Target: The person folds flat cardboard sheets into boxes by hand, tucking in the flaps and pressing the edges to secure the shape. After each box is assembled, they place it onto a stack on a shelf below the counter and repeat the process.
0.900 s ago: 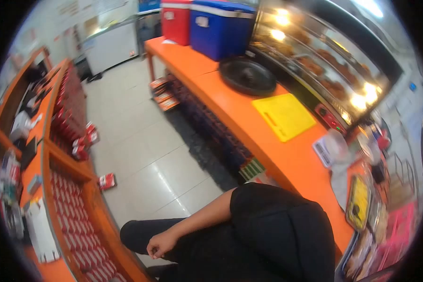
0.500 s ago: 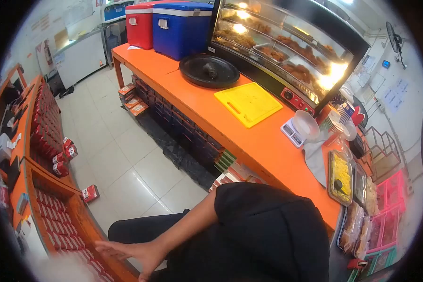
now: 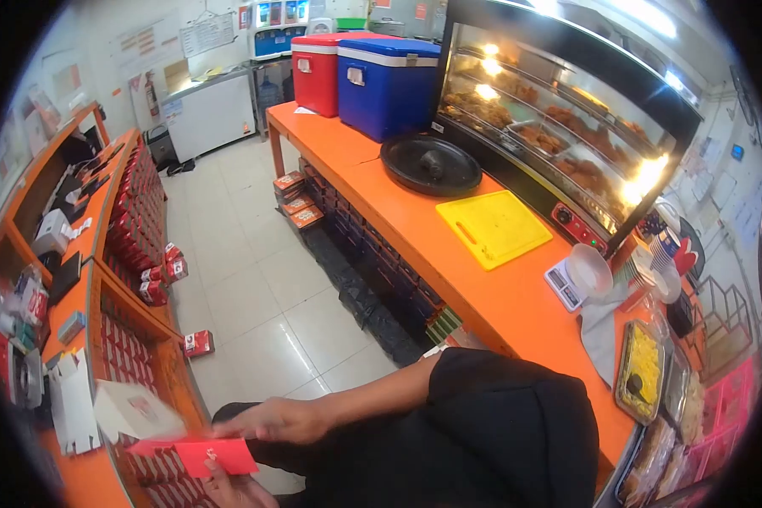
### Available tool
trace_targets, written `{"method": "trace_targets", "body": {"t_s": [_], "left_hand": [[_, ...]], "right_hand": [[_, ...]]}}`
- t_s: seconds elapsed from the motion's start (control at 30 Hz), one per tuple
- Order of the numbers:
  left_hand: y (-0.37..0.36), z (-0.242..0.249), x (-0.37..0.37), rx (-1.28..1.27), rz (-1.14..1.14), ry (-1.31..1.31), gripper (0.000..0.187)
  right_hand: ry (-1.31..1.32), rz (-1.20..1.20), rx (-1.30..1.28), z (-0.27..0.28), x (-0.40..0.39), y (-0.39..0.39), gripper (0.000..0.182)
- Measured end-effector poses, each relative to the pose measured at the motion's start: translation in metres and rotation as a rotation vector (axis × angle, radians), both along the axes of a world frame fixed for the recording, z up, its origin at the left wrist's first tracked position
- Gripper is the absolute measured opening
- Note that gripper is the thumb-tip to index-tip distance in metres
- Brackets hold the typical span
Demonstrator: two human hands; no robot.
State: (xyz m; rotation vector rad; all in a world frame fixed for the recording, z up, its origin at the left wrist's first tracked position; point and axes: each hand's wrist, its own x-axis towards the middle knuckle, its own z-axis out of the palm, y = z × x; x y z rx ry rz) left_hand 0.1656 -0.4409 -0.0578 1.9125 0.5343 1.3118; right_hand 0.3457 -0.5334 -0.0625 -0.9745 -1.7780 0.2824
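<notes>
Lower edge, left of centre: flat red carton (image 3: 196, 454) — long axis runs left-right, roughly level.
Left hand (image 3: 233, 489): under the carton's right half, fingers curled up against it; grip mostly cut off by the frame edge.
Right hand (image 3: 273, 419): just above the carton's right end, fingers closed narrow on its upper edge — the nearer hand to its bulk, which lies to the fingers' left.
Lower left: orange shelf (image 3: 157, 360), stacked red boxes (image 3: 118, 347).
Beyond, right of centre: orange counter (image 3: 432, 245), yellow cutting board (image 3: 493, 227), black round tray (image 3: 431, 164).
</notes>
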Motion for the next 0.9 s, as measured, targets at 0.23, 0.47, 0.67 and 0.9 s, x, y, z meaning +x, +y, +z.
{"method": "trace_targets", "body": {"t_s": [0.23, 0.47, 0.67, 0.9], "left_hand": [[-0.031, -0.027, 0.002, -0.474, -0.155, 0.037, 0.027], [-0.039, -0.024, 0.012, -1.151, -0.162, -0.282, 0.013], [-0.052, -0.005, 0.029, -1.081, -0.307, -0.33, 0.022], [-0.039, 0.018, 0.037, -0.572, 0.11, -0.196, 0.033]], "right_hand": [[0.195, -0.074, -0.043, -0.014, 0.0, -0.005, 0.069], [-0.089, -0.092, -0.094, -0.032, 0.032, -0.01, 0.068], [-0.042, -0.175, -0.048, -0.026, 0.028, 0.007, 0.07], [0.074, -0.093, -0.028, -0.02, 0.05, 0.018, 0.08]]}}
